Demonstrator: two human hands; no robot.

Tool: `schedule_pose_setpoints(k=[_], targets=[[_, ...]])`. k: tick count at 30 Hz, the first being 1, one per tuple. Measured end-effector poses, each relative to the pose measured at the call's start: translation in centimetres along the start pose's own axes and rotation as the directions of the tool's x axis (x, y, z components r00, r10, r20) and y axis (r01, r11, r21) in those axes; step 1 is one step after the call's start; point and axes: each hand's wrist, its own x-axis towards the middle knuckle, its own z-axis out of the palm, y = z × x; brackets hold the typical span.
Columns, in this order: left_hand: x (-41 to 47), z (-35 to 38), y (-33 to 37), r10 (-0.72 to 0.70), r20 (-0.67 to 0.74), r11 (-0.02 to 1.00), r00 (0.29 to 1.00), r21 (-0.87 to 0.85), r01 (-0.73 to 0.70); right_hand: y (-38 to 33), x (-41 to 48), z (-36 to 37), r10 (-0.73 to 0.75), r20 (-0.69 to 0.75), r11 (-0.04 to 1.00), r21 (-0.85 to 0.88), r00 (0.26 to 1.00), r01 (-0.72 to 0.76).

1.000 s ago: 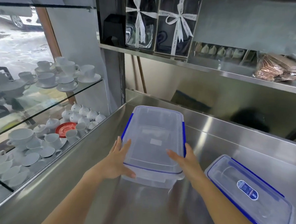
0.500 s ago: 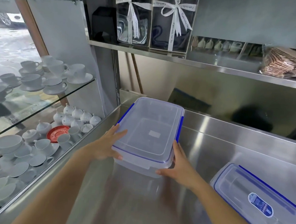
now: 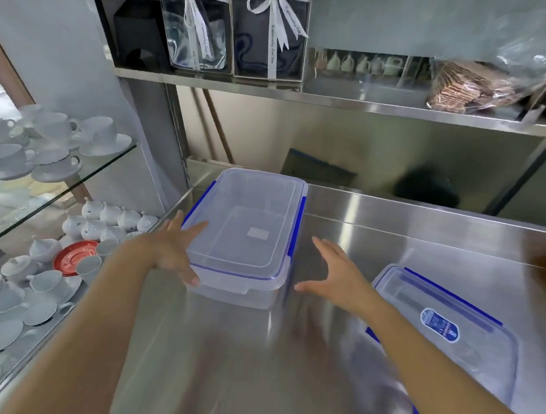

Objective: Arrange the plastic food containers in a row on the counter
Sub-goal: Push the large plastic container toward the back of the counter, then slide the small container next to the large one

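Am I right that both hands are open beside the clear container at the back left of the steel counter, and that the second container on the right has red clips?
Not quite: the head view shows the second container has blue clips, not red. The rest holds: left hand and right hand are open beside the clear container on the steel counter.

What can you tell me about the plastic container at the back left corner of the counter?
The clear container is a rectangular, translucent plastic box with a lid on and blue latches along its long sides. It looks empty, with a small pale label showing through. It sits flat on the steel counter. The left hand rests open against its near left corner; the right hand is open, just clear.
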Motion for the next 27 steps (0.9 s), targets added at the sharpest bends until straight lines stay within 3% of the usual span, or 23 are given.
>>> schedule_pose_setpoints(k=[4, 6, 8, 11, 14, 17, 19, 22, 27], targets=[[-2.2, 0.4, 7.6, 0.225, -0.193, 0.962, 0.955, -0.115, -0.250, 2.7, -1.9, -3.4, 0.092, -0.093, 0.996, -0.008, 0.991, -0.093], [-2.6, 2.8, 11.8, 0.326, -0.296, 0.877, 0.898, -0.260, -0.404, 4.2, -3.0, -4.8, 0.150, -0.145, 0.987, -0.031, 0.978, -0.156], [-2.6, 6.1, 15.5, 0.348, -0.338, 0.798, 0.874, -0.382, -0.466, 5.8, -4.3, -6.0, 0.200, -0.198, 0.974, -0.065, 0.960, -0.217], [-2.0, 11.7, 19.7, 0.251, -0.276, 0.802, 0.928, -0.477, -0.359, 8.4, -6.5, -7.3, 0.239, -0.255, 0.949, -0.143, 0.937, -0.281], [-1.8, 15.9, 22.3, 0.132, -0.013, 0.792, 0.991, -0.601, -0.113, 11.2, -8.4, -8.2, 0.291, -0.292, 0.904, -0.227, 0.911, -0.362], [-1.7, 18.6, 23.6, 0.094, 0.158, 0.696, 0.983, -0.717, 0.049, 13.6, -9.2, -9.1, 0.366, -0.320, 0.860, -0.243, 0.874, -0.449], [-1.5, 20.0, 24.3, 0.093, 0.122, 0.647, 0.988, -0.762, 0.033, 14.9, -9.5, -9.6, 0.432, -0.330, 0.825, -0.231, 0.839, -0.516], [-1.3, 21.7, 25.0, 0.077, -0.050, 0.578, 0.996, -0.812, -0.085, 16.3, -9.5, -9.7, 0.522, -0.292, 0.818, -0.095, 0.802, -0.567], [0.0, 20.7, 25.8, 0.046, -0.217, 0.475, 0.975, -0.854, -0.212, 17.4, -8.6, -9.4, 0.496, -0.268, 0.865, 0.071, 0.826, -0.496]])
